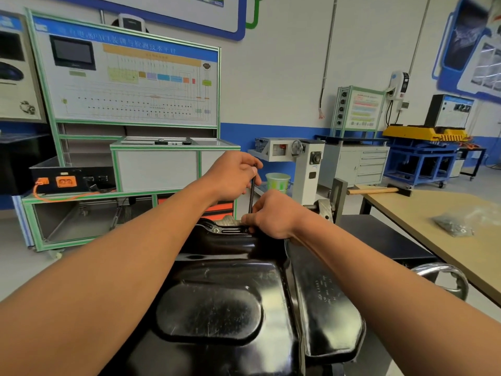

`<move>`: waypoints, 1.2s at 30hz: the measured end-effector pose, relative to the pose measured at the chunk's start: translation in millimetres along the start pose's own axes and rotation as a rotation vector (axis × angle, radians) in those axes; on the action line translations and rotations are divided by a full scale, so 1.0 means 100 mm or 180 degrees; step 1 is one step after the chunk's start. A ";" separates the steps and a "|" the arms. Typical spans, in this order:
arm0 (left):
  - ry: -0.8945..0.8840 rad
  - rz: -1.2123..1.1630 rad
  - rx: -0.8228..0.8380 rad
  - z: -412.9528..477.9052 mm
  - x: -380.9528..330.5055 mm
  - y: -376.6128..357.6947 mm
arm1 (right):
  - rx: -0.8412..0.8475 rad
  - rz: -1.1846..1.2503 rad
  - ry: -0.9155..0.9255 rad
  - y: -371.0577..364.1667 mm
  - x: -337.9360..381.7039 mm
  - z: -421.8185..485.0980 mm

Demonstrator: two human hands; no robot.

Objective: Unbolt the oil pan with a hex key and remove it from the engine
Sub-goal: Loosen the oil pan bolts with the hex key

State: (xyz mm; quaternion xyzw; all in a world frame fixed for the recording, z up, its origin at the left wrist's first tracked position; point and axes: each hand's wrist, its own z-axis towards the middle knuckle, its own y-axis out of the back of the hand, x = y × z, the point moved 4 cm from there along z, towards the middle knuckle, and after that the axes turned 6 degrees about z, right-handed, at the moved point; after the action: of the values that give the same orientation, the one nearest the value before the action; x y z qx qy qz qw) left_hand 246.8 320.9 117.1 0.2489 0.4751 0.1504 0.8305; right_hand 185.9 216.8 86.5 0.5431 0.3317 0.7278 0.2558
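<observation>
Oil pan (217, 308) glossy black metal w/ scuffs; hex key (252, 195) matt dark metal

A hammer (376, 190) with a wooden handle lies at the far end of the tan worktop (406, 210) on the right, a clear bag of small metal parts (455, 226) nearer on it, while a green plastic cup (278, 181), a wiring-diagram training board (130, 82) and a grey drawer cabinet (360, 165) stand behind.

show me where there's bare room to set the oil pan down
The wooden table is bare between the hammer at its far end and the bag of parts. Crowded: the far flange of the oil pan, where the left hand and right hand hold the hex key.
</observation>
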 end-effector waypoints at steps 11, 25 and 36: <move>0.0187 0.0145 -0.0137 -0.11 0.02 0.22 | 0.0177 -0.0849 0.0272 0.00 0.12 0.01; 0.0371 -0.0195 -0.0077 -0.14 0.06 0.25 | 0.0358 -0.0221 0.0108 0.02 0.01 0.05; -0.0024 0.0075 -0.0149 -0.13 -0.03 0.07 | 0.0178 -0.0138 -0.0042 0.01 -0.05 -0.03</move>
State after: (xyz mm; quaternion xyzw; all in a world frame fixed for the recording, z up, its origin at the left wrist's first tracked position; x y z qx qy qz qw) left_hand 233.7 328.6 117.8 0.2355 0.4653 0.1703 0.8361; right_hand 184.3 212.1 83.7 0.5474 0.3619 0.7089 0.2583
